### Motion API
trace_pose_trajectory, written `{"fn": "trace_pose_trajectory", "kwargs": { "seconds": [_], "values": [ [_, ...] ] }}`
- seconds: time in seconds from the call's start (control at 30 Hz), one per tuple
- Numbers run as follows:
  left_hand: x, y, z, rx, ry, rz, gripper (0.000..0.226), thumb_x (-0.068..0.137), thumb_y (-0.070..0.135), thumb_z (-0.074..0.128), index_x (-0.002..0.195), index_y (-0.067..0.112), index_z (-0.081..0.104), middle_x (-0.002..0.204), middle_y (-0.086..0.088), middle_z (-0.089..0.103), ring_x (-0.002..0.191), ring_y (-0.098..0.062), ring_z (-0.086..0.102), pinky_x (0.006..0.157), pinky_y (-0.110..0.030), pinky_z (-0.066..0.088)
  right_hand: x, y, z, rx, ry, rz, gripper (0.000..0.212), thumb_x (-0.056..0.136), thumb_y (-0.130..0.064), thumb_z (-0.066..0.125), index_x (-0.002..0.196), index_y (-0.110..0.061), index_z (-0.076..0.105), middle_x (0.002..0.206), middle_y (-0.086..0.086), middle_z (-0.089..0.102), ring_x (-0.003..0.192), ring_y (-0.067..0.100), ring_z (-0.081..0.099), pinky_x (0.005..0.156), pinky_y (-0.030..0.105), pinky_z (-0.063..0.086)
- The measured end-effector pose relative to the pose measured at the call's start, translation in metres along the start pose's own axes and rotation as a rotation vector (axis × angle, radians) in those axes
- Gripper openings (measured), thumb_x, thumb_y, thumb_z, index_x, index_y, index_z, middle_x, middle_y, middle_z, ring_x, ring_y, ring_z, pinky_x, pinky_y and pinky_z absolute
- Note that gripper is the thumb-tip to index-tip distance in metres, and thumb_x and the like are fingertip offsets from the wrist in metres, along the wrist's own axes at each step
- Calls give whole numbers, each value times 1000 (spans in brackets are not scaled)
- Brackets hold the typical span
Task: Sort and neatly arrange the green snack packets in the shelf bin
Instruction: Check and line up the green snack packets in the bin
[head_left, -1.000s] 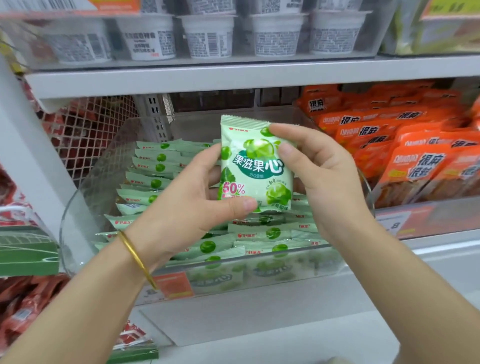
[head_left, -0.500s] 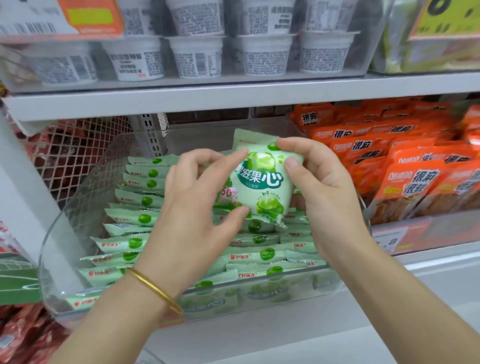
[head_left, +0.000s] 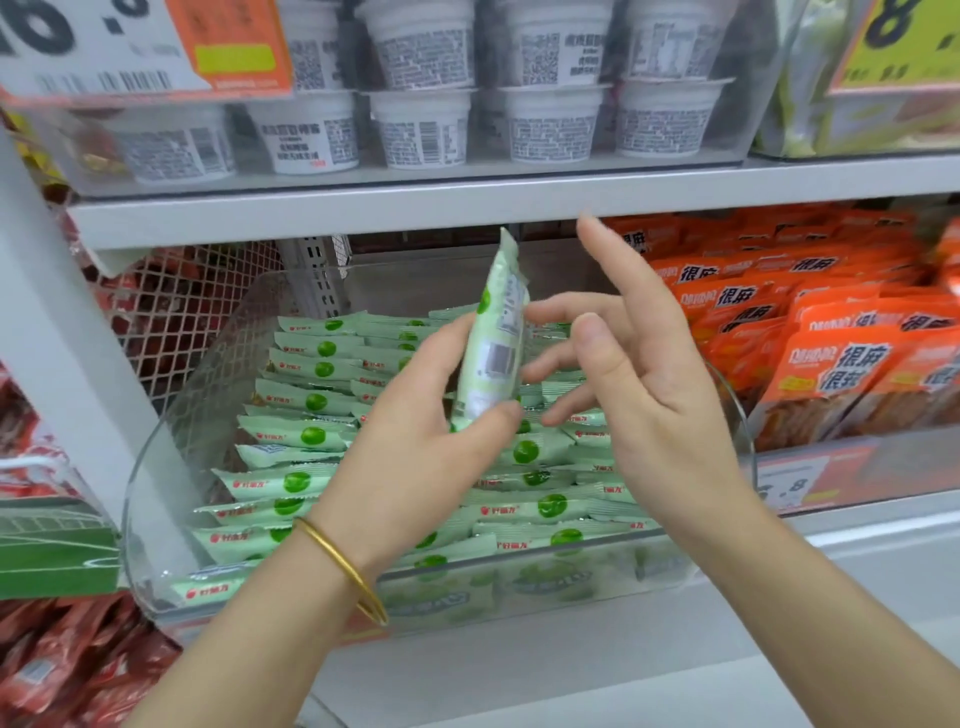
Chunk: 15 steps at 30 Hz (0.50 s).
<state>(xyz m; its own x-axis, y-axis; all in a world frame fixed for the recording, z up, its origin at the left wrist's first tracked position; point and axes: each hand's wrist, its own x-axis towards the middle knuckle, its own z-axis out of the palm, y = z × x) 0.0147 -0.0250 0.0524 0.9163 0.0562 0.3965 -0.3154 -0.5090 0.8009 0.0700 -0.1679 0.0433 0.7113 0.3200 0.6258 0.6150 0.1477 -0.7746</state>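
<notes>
A clear plastic bin (head_left: 156, 519) on the middle shelf holds several rows of green snack packets (head_left: 296, 436) lying overlapped. Above them my left hand (head_left: 415, 452), with a gold bangle on its wrist, pinches one green packet (head_left: 496, 338) between thumb and fingers. That packet stands upright and edge-on, its back label turned to the right. My right hand (head_left: 639, 384) hovers just right of the packet with its fingers spread and straight, and it holds nothing.
Orange snack packets (head_left: 831, 364) fill the bin to the right. White cups (head_left: 426, 124) line the shelf above, whose edge (head_left: 467, 208) runs close over the hands. A wire mesh divider (head_left: 171, 312) and red packets stand to the left.
My right hand has let go of the packet and opened. My left hand has turned the packet from face-on to edge-on and lifted it a little.
</notes>
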Motion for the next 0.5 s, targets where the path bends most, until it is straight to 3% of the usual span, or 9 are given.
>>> {"fn": "trace_pose_trajectory", "kwargs": {
  "seconds": [0.07, 0.17, 0.3, 0.37, 0.5],
  "values": [
    [0, 0, -4, -131, -12, -71, 43, 86, 7, 62, 114, 39, 53, 104, 26, 65, 95, 12, 58, 78, -4, 43, 0, 3, -3, -102, 105, 27, 33, 94, -20, 47, 124, -30, 55, 107, 3, 59, 84, 15, 62, 63, 32, 55],
    [-1, 0, -8, -309, -88, -124, 47, 85, 5, 64, 121, 33, 53, 109, 17, 68, 102, -3, 63, 88, -18, 49, 1, 8, -7, -263, 166, 59, 26, 91, -24, 52, 111, -35, 64, 111, -1, 55, 98, 5, 56, 84, 35, 51],
    [-1, -4, -8, -495, -148, -138, 79, 78, 5, 59, 142, 36, 26, 116, 0, 68, 105, -24, 65, 89, -38, 53, 2, 10, -4, -3, 93, 203, 27, 91, -20, 59, 111, -37, 62, 118, -8, 62, 103, 2, 61, 87, 26, 50],
    [-2, -3, -7, -524, -177, -144, 93, 76, 1, 62, 143, 45, 15, 113, -3, 69, 102, -25, 66, 87, -38, 54, 3, 10, -4, 74, 89, 231, 27, 87, -19, 61, 109, -34, 65, 120, -5, 64, 107, 8, 62, 87, 27, 50],
    [-4, -1, -6, -490, -154, -132, 99, 77, -14, 63, 141, 46, 17, 110, 2, 69, 99, -19, 67, 82, -29, 55, 4, 8, -3, 162, 127, 286, 27, 87, -10, 61, 107, -28, 66, 116, 0, 67, 101, 12, 65, 78, 24, 52]
  ]
}}
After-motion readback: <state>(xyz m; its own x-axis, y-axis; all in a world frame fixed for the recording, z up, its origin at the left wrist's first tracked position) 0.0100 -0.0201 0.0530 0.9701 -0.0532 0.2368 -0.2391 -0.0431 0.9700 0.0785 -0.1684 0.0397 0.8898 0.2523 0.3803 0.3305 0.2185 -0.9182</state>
